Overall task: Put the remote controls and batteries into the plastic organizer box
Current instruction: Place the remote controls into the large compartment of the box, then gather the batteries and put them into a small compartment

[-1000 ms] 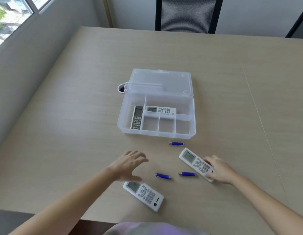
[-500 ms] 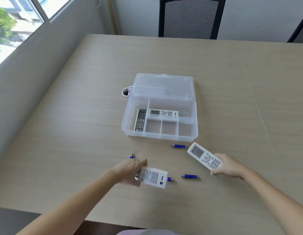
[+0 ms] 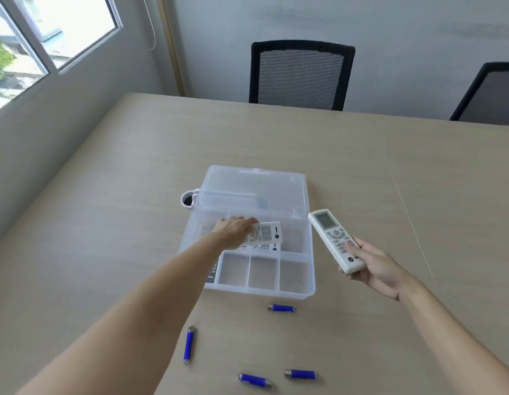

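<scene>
The clear plastic organizer box point(image 3: 310, 289) lies open mid-table, lid point(image 3: 253, 186) folded back. My left hand point(image 3: 234, 230) reaches into its long rear compartment and holds a white remote point(image 3: 266, 233) just above another white remote point(image 3: 264, 247) lying there. A dark remote point(image 3: 212, 271) in the left compartment is mostly hidden by my forearm. My right hand point(image 3: 372, 263) grips a second white remote point(image 3: 334, 239) in the air just right of the box. Several blue batteries lie on the table in front of the box: battery point(image 3: 281, 308), battery point(image 3: 189, 344), battery point(image 3: 254, 380).
One more blue battery point(image 3: 301, 374) lies near the front edge. A round cable hole point(image 3: 187, 199) sits at the box's left rear corner. Two black mesh chairs point(image 3: 300, 75) stand behind the table point(image 3: 390, 172). A wall and window run along the left.
Both hands lifted their remotes off the table and carried them toward the box; the left one now reaches into the rear compartment. The view tilted up.
</scene>
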{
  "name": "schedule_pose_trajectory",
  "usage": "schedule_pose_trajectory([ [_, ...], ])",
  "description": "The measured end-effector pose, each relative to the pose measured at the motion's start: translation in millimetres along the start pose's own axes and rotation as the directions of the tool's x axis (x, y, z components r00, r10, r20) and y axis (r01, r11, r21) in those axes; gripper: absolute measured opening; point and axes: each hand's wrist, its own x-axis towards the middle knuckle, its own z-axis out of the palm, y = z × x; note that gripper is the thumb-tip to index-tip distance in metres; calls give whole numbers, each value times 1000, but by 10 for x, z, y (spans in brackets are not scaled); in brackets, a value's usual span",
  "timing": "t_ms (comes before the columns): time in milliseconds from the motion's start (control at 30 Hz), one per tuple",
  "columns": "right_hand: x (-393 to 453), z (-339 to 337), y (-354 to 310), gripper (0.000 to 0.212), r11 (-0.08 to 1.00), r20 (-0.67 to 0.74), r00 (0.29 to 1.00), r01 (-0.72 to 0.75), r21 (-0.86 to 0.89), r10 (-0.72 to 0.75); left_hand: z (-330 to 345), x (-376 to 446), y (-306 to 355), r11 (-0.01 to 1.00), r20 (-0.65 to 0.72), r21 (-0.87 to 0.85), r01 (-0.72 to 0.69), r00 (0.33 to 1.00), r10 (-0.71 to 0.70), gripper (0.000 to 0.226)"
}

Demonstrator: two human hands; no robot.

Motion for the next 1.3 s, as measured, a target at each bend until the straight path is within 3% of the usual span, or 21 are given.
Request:
schedule_pose_trajectory([
  [167,378,-82,2,35,998,-13,1000,-2,62,3,69,299,-121,987,145,160,-31,989,7,39],
  [300,588,-58,5,71,999,2,1000,27,33,-27,182,347,-193,986,222,166,-34,975,-4,38],
  [367,719,1,6,64,999,-23,999,46,-27,-46,242,343,-214,986,215,163,-30,977,-6,37],
  [433,863,88,-2,46,992,-88,993,65,-107,-74,257,285,-230,991,127,130,-38,992,21,37],
  [500,1017,183,-24,37,965,-93,988,96,-245,-121,281,153,-282,999,-109,48,-17,994,22,37],
  [567,1158,327,-63,34,916,-20,988,135,-378,-154,329,-73,-401,996,-398,-16,91,913,-90,41],
  [633,1301,511,-62,33,845,63,984,177,-505,-168,400,-337,-579,957,-548,-83,279,789,-278,47],
  [667,1358,614,-54,31,801,94,981,191,-568,-167,442,-456,-676,922,-547,-130,364,749,-373,49],
  [733,1461,798,-12,26,739,144,981,191,-646,-128,536,-616,-837,865,-455,-194,463,739,-497,53],
  [867,1680,1018,185,27,601,149,985,170,-781,-86,684,-659,-977,896,-369,-206,393,817,-443,58],
  [933,1753,1073,297,33,443,76,988,128,-887,-132,698,-637,-993,899,-380,-212,384,815,-438,60],
  [1033,1715,1201,375,44,333,35,997,58,-941,-73,690,-630,-1007,893,-360,-230,387,819,-448,61],
  [1133,1580,1291,314,54,196,77,997,80,-977,-22,599,-628,-1039,885,-225,-251,393,865,-448,63],
  [1200,1425,1309,277,57,159,105,985,126,-979,-136,511,-696,-1027,872,-165,-278,402,875,-456,65],
  [1233,1295,1315,270,55,167,137,952,188,-968,-273,489,-783,-984,877,-219,-287,386,865,-452,66],
  [1300,970,1314,349,35,189,216,782,391,-901,-584,532,-1063,-837,887,-437,-370,278,790,-430,58],
])
